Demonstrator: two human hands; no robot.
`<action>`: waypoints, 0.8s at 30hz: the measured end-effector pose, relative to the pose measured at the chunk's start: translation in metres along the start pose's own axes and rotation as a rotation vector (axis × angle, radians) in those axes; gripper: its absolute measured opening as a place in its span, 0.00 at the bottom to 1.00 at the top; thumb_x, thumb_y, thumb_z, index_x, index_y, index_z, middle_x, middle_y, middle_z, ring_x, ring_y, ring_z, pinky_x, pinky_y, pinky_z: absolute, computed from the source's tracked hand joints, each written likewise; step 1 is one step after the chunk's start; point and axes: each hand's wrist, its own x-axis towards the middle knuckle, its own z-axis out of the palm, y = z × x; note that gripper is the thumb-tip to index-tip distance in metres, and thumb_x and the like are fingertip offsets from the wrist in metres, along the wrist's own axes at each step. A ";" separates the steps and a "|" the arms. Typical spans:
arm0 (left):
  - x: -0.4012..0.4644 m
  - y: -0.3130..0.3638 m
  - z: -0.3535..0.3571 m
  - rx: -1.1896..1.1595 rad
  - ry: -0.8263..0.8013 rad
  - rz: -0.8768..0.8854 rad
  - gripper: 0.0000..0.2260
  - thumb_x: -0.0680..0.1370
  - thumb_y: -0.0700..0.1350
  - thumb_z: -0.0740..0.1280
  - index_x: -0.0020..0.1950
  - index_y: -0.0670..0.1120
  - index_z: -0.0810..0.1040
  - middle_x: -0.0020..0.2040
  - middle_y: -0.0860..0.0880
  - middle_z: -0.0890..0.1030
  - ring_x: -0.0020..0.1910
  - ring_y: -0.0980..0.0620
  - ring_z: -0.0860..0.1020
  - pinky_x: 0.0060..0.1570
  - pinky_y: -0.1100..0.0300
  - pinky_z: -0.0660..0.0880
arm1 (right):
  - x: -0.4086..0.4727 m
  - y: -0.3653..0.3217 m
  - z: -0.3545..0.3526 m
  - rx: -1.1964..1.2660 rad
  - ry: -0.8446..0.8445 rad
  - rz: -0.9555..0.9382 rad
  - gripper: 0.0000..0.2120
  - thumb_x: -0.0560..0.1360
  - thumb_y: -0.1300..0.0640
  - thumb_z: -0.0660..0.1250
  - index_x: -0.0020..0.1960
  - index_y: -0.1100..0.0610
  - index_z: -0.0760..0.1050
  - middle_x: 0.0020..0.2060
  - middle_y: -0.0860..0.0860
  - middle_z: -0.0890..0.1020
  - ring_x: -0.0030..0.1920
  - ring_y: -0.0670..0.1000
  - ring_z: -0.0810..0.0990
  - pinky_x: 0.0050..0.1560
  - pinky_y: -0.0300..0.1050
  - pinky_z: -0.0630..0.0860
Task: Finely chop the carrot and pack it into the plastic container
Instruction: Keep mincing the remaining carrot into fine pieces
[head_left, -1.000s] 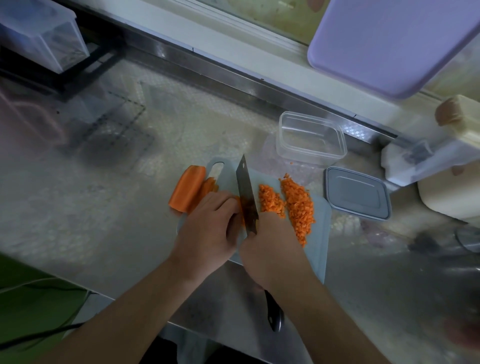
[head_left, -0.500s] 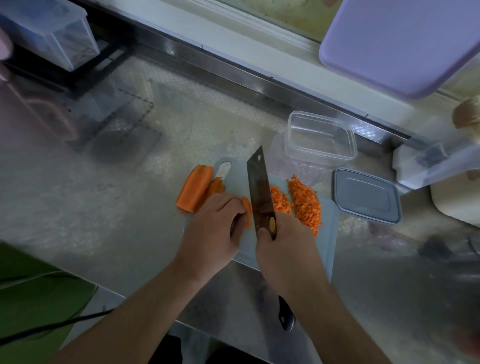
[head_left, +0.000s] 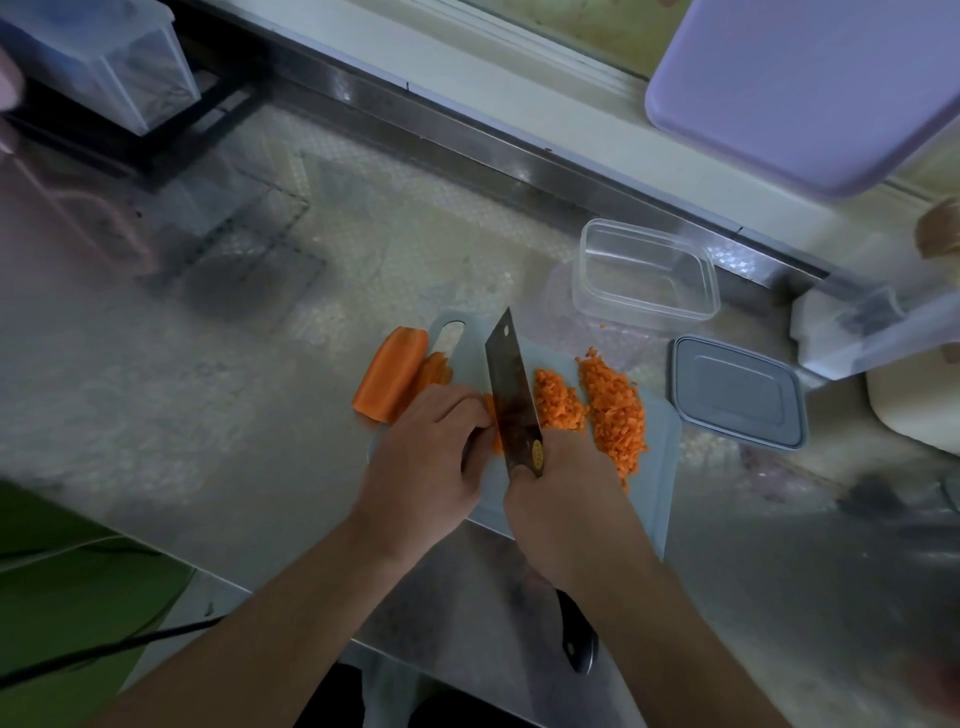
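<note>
Right hand (head_left: 566, 499) grasps cleaver (head_left: 511, 392), blade edge just right of left hand (head_left: 431, 457), which pins carrot strips (head_left: 491, 421) on cutting board (head_left: 660, 467). Strips' long axis lies across blade. Chopped carrot (head_left: 613, 410) piled right; plastic container (head_left: 644, 273) beyond, empty

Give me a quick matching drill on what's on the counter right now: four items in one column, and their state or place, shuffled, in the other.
Things:
1. knife
2. plastic container
3. grey lid
4. uncut carrot piece

States or places:
A. lies flat on the counter, right of the cutting board
B. empty, beyond the board's far right corner
C. gripped by the right hand, over the board
D. at the board's left edge, beside the left hand

Pairs: 1-C, 2-B, 3-A, 4-D
</note>
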 end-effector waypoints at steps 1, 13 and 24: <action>0.000 0.000 0.000 0.001 -0.002 0.000 0.03 0.79 0.37 0.73 0.48 0.45 0.82 0.49 0.52 0.81 0.50 0.52 0.78 0.52 0.56 0.76 | 0.000 -0.002 -0.001 0.011 -0.005 0.008 0.06 0.77 0.58 0.62 0.41 0.54 0.72 0.36 0.51 0.77 0.36 0.53 0.77 0.33 0.45 0.74; -0.001 -0.003 0.000 -0.025 -0.011 -0.015 0.01 0.80 0.41 0.73 0.49 0.47 0.83 0.48 0.54 0.81 0.50 0.56 0.77 0.53 0.58 0.76 | 0.013 0.001 0.009 0.095 0.144 -0.093 0.13 0.79 0.57 0.61 0.36 0.49 0.68 0.29 0.46 0.74 0.28 0.45 0.71 0.28 0.38 0.65; -0.002 -0.005 0.003 -0.026 0.008 -0.019 0.02 0.80 0.40 0.72 0.48 0.46 0.82 0.48 0.53 0.80 0.49 0.53 0.76 0.48 0.53 0.77 | 0.003 0.004 0.009 0.027 0.093 -0.089 0.12 0.79 0.58 0.61 0.36 0.52 0.70 0.30 0.48 0.74 0.30 0.49 0.73 0.30 0.44 0.68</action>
